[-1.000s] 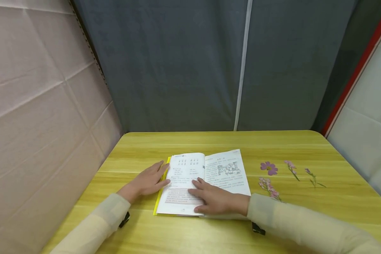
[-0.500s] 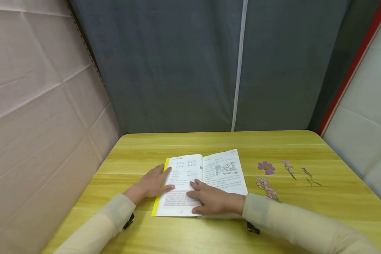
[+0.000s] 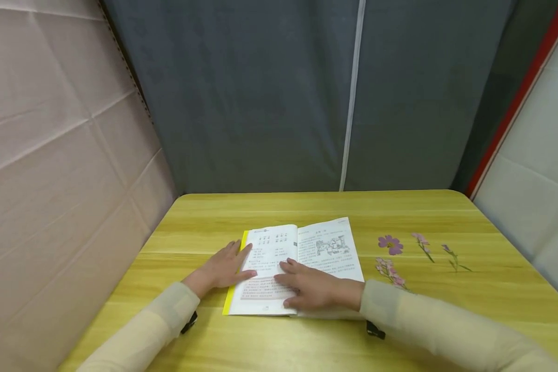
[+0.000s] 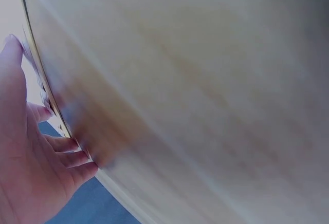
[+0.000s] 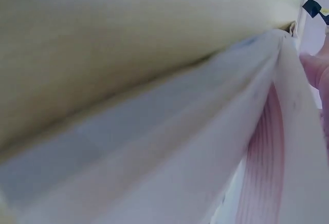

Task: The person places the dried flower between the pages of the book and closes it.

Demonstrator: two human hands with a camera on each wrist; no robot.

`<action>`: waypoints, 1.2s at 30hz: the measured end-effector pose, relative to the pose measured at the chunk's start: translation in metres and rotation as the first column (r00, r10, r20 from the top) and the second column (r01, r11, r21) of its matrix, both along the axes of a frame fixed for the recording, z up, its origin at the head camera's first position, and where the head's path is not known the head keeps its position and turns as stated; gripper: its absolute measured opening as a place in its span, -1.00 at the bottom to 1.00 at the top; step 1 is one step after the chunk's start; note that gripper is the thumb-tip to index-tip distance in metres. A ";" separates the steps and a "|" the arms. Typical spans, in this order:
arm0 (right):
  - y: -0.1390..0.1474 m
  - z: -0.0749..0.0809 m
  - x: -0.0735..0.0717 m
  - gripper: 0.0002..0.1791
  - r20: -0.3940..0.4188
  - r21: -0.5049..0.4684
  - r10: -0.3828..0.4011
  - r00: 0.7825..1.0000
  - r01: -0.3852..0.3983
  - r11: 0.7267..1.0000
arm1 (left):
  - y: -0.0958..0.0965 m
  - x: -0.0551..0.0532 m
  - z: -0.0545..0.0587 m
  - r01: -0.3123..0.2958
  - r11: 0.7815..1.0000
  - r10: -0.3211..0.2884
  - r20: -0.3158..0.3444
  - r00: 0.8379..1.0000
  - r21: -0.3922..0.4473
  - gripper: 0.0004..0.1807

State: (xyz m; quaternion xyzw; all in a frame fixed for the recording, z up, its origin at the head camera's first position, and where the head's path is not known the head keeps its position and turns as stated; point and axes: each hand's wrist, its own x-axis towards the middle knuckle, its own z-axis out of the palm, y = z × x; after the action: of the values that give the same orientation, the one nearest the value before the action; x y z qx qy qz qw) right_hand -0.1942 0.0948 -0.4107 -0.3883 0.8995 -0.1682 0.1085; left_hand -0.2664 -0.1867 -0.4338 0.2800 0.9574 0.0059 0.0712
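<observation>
A book [image 3: 272,245] with a yellow cover edge lies open on the wooden table. My left hand [image 3: 220,266] rests at its left edge, thumb and fingertips on the left page's margin. In the left wrist view, the left hand [image 4: 38,167] shows spread fingers along the book's edge. My right hand [image 3: 311,287] lies palm down across the lower middle, fingers spread over the left page and the fold. In the right wrist view, part of the right hand [image 5: 318,72] appears beyond the book's blurred, curving pages [image 5: 205,131]. Its palm hides part of the right page.
To the right of the book lie a purple flower [image 3: 390,245], a pink flower cluster [image 3: 390,272], a small pink sprig [image 3: 423,245] and a thin stem [image 3: 454,258]. A dark curtain [image 3: 260,103] hangs behind the table [image 3: 242,341]; pale cloth walls stand on both sides.
My left hand has slid a little to the right, its thumb and fingers farther onto the left page. The right hand stays in nearly the same place; the book remains open and flat.
</observation>
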 end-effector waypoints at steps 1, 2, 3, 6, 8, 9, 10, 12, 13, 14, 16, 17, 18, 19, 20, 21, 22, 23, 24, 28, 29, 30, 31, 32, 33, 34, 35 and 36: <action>0.002 0.002 0.000 -0.32 -0.010 -0.004 0.001 1.000 -0.001 1.000 | 0.000 0.000 0.000 0.001 1.000 -0.001 -0.002 1.000 -0.005 -0.05; 0.004 0.004 -0.001 -0.32 -0.019 -0.013 0.002 1.000 -0.002 1.000 | 0.000 0.000 0.000 0.003 1.000 -0.003 -0.004 1.000 -0.005 -0.05; 0.007 0.006 -0.001 -0.33 -0.026 -0.024 0.000 1.000 0.000 1.000 | 0.000 0.000 0.000 0.005 1.000 -0.005 -0.008 1.000 -0.006 -0.05; 0.017 0.012 -0.002 -0.34 -0.049 -0.065 -0.015 0.999 0.012 0.998 | 0.000 -0.001 -0.001 0.008 1.000 -0.008 -0.016 1.000 -0.010 -0.05; 0.025 0.017 -0.002 -0.35 -0.059 -0.095 -0.030 0.998 0.025 0.995 | -0.001 -0.002 -0.002 0.011 1.000 -0.011 -0.021 1.000 -0.018 -0.04; 0.029 0.019 -0.002 -0.36 -0.065 -0.106 -0.039 0.997 0.032 0.994 | -0.001 -0.003 -0.002 0.012 1.000 -0.013 -0.025 1.000 -0.021 -0.04; 0.034 0.020 -0.002 -0.36 -0.074 -0.114 -0.046 0.996 0.038 0.993 | -0.001 -0.003 -0.002 0.014 1.000 -0.014 -0.026 1.000 -0.021 -0.04; 0.043 0.024 -0.002 -0.37 -0.085 -0.129 -0.060 0.995 0.049 0.990 | -0.001 -0.003 -0.002 0.013 1.000 -0.014 -0.025 1.000 -0.021 -0.03; 0.048 0.025 -0.002 -0.37 -0.090 -0.137 -0.068 0.994 0.055 0.989 | -0.001 -0.003 -0.001 0.016 1.000 -0.016 -0.025 1.000 -0.013 -0.03; 0.053 0.026 -0.001 -0.38 -0.092 -0.146 -0.078 0.993 0.064 0.987 | -0.002 -0.002 -0.001 0.019 1.000 -0.019 -0.024 1.000 -0.006 -0.03; 0.064 0.026 0.001 -0.38 -0.103 -0.171 -0.101 0.990 0.083 0.982 | -0.002 -0.002 -0.001 0.023 1.000 -0.023 -0.024 0.999 0.003 -0.03; 0.069 0.027 0.002 -0.38 -0.106 -0.189 -0.115 0.988 0.093 0.978 | -0.002 -0.002 -0.001 0.023 1.000 -0.023 -0.024 0.999 0.002 -0.03; 0.075 0.026 0.003 -0.39 -0.113 -0.209 -0.129 0.985 0.104 0.972 | -0.002 -0.002 -0.001 0.023 1.000 -0.023 -0.022 0.999 0.003 -0.03; 0.081 0.026 0.004 -0.40 -0.116 -0.233 -0.145 0.983 0.115 0.965 | -0.002 -0.001 -0.001 0.023 1.000 -0.023 -0.021 1.000 0.001 -0.03; 0.087 0.026 0.005 -0.41 -0.123 -0.258 -0.162 0.979 0.126 0.958 | -0.002 -0.001 -0.001 0.021 1.000 -0.021 -0.020 1.000 -0.001 -0.04; 0.093 0.025 0.006 -0.42 -0.134 -0.285 -0.180 0.975 0.136 0.949 | -0.002 -0.001 -0.001 0.019 1.000 -0.019 -0.019 1.000 -0.004 -0.04; 0.099 0.025 0.007 -0.43 -0.138 -0.313 -0.199 0.970 0.148 0.938 | -0.002 -0.001 -0.001 0.015 1.000 -0.015 -0.016 1.000 -0.006 -0.04; 0.105 0.025 0.008 -0.45 -0.144 -0.338 -0.221 0.965 0.162 0.927 | -0.001 0.000 -0.001 0.011 1.000 -0.012 -0.011 1.000 -0.007 -0.03; 0.111 0.025 0.008 -0.46 -0.150 -0.362 -0.244 0.958 0.176 0.915 | -0.002 0.000 -0.001 0.011 1.000 -0.011 -0.007 1.000 0.001 -0.04; 0.138 0.024 0.013 -0.50 -0.106 -0.438 -0.349 0.931 0.271 0.857 | -0.002 -0.001 -0.002 0.006 1.000 -0.006 0.003 1.000 0.002 -0.03; 0.145 0.024 0.014 -0.50 -0.098 -0.447 -0.374 0.922 0.295 0.844 | -0.003 -0.002 -0.002 0.006 1.000 -0.006 0.005 1.000 0.005 -0.03; 0.152 0.023 0.015 -0.51 -0.086 -0.461 -0.398 0.913 0.317 0.829 | -0.003 -0.002 -0.003 0.007 1.000 -0.007 0.007 1.000 0.008 -0.03; 0.159 0.023 0.015 -0.52 -0.075 -0.473 -0.418 0.905 0.337 0.814 | -0.003 -0.003 -0.003 0.005 1.000 -0.005 0.009 1.000 0.002 -0.03; 0.166 0.022 0.015 -0.53 -0.061 -0.485 -0.437 0.897 0.356 0.799 | -0.004 -0.003 -0.004 0.005 1.000 -0.005 0.011 1.000 0.009 -0.03; 0.173 0.022 0.015 -0.54 -0.060 -0.494 -0.456 0.888 0.370 0.787 | -0.004 -0.003 -0.004 0.007 1.000 -0.007 0.011 1.000 0.009 -0.03; 0.180 0.022 0.015 -0.55 -0.057 -0.502 -0.480 0.876 0.390 0.772 | -0.004 -0.003 -0.004 0.009 1.000 -0.009 0.011 1.000 0.014 -0.03; 0.187 0.022 0.015 -0.56 -0.041 -0.511 -0.501 0.864 0.413 0.754 | -0.004 -0.003 -0.004 0.009 1.000 -0.009 0.013 1.000 0.017 -0.03; 0.194 0.023 0.015 -0.57 -0.024 -0.522 -0.522 0.852 0.435 0.734 | -0.004 -0.003 -0.003 0.010 1.000 -0.010 0.012 1.000 0.020 -0.03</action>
State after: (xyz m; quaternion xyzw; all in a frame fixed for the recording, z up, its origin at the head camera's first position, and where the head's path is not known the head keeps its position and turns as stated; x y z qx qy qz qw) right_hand -0.1795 0.2884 -0.3876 -0.1700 0.9001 -0.3831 -0.1191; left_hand -0.2690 -0.1907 -0.4372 0.2854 0.9554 0.0170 0.0740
